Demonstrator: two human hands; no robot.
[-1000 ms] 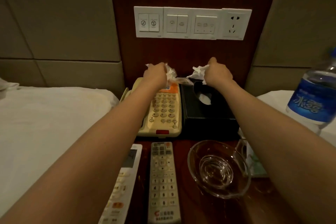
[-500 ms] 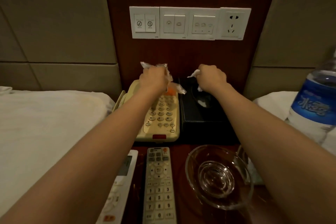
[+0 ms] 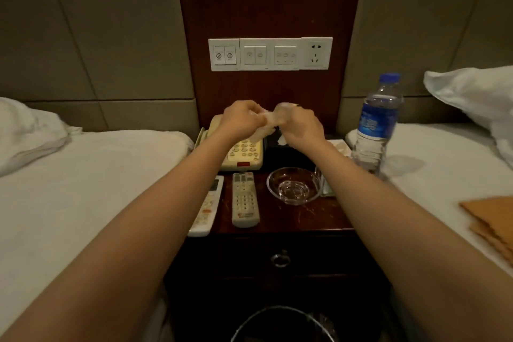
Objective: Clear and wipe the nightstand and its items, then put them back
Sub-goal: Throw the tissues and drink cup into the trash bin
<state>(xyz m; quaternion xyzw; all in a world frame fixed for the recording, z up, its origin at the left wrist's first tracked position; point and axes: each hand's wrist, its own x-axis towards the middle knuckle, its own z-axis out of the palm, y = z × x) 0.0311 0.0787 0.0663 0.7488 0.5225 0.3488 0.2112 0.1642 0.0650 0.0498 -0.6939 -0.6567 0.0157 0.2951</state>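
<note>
- Now left hand (image 3: pixel 241 119) and right hand (image 3: pixel 301 127) pinch one tissue (image 3: pixel 270 119), fingers curled, over the far phone (image 3: pixel 245 157) (readying a wipe, I judge).
- Next: lift items off the nightstand (image 3: pixel 291 218).

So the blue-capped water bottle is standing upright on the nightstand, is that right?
Not quite: the head view shows the water bottle standing upright on the white bed to the right, not on the nightstand.
</note>
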